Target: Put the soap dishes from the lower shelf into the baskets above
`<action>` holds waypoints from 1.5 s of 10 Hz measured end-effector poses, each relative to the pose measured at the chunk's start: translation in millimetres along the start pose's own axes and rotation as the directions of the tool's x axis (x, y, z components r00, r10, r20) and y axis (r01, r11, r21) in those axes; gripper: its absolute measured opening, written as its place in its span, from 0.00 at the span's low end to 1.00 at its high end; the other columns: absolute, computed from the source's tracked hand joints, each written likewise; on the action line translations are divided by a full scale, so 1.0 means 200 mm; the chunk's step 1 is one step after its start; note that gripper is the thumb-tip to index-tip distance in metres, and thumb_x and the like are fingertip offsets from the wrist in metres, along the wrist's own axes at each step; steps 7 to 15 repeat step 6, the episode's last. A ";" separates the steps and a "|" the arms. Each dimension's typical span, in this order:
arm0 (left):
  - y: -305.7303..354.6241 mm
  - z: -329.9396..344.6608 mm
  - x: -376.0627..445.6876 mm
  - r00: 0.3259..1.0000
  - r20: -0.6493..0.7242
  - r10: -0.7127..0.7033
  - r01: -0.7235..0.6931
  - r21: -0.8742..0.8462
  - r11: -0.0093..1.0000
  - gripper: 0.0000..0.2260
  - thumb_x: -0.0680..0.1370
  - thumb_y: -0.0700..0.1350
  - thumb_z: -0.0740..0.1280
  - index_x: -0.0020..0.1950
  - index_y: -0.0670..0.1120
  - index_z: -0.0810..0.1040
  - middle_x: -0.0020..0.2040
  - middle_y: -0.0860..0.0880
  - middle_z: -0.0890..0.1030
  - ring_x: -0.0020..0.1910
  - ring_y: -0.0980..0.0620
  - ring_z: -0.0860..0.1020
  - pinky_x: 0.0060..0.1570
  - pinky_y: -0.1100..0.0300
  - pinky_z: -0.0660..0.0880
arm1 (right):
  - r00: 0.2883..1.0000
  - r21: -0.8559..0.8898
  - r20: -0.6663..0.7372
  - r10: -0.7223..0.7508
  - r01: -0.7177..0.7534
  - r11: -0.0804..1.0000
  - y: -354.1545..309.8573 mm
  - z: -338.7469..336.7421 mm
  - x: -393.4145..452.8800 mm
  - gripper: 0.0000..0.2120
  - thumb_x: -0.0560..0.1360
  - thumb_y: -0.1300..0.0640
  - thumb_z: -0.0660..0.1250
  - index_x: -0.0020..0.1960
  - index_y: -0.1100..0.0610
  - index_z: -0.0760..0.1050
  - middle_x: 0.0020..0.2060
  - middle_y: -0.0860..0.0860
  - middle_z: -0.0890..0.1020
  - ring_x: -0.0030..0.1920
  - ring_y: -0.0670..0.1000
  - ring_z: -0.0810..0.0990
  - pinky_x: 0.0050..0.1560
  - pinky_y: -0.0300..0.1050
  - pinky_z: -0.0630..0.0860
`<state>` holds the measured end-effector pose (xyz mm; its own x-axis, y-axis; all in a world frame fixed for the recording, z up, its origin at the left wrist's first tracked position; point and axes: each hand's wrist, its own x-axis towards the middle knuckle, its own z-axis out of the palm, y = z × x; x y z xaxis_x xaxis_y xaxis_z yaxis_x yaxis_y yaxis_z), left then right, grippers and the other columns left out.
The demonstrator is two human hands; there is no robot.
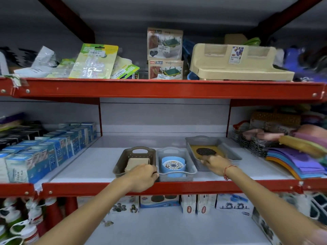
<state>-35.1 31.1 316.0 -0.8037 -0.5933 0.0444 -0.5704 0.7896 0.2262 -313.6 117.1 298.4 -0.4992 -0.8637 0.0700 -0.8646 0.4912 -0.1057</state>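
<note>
Three baskets stand on the middle shelf. The dark grey basket on the left holds a beige soap dish. The light grey basket in the middle holds a round blue soap dish. The grey basket on the right, set at an angle, holds a yellow soap dish with a dark oval grate. My left hand grips the near edge of the dark grey basket. My right hand grips the near end of the right basket.
Blue boxes fill the middle shelf's left side; wire baskets and coloured plastic goods crowd its right. The red shelf rail runs under my wrists. Boxed goods line the lower shelf. A beige rack sits on the top shelf.
</note>
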 end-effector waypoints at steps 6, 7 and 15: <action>0.27 0.06 -0.27 0.978 -0.186 -0.089 0.092 0.005 0.996 0.19 0.83 0.49 0.52 0.71 0.42 0.67 0.72 0.42 0.68 0.70 0.45 0.68 0.68 0.50 0.66 | 0.978 -0.048 -0.160 -0.133 0.126 0.991 -0.15 -0.04 -0.48 0.20 0.81 0.60 0.52 0.72 0.50 0.65 0.69 0.55 0.71 0.73 0.56 0.63 0.75 0.65 0.51; 0.27 0.06 -0.27 0.978 -0.186 -0.089 0.092 0.005 0.996 0.19 0.83 0.49 0.52 0.71 0.42 0.67 0.72 0.42 0.68 0.70 0.45 0.68 0.68 0.50 0.66 | 0.978 -0.048 -0.160 -0.133 0.126 0.991 -0.15 -0.04 -0.48 0.20 0.81 0.60 0.52 0.72 0.50 0.65 0.69 0.55 0.71 0.73 0.56 0.63 0.75 0.65 0.51; 0.27 0.06 -0.27 0.978 -0.186 -0.089 0.092 0.005 0.996 0.19 0.83 0.49 0.52 0.71 0.42 0.67 0.72 0.42 0.68 0.70 0.45 0.68 0.68 0.50 0.66 | 0.978 -0.048 -0.160 -0.133 0.126 0.991 -0.15 -0.04 -0.48 0.20 0.81 0.60 0.52 0.72 0.50 0.65 0.69 0.55 0.71 0.73 0.56 0.63 0.75 0.65 0.51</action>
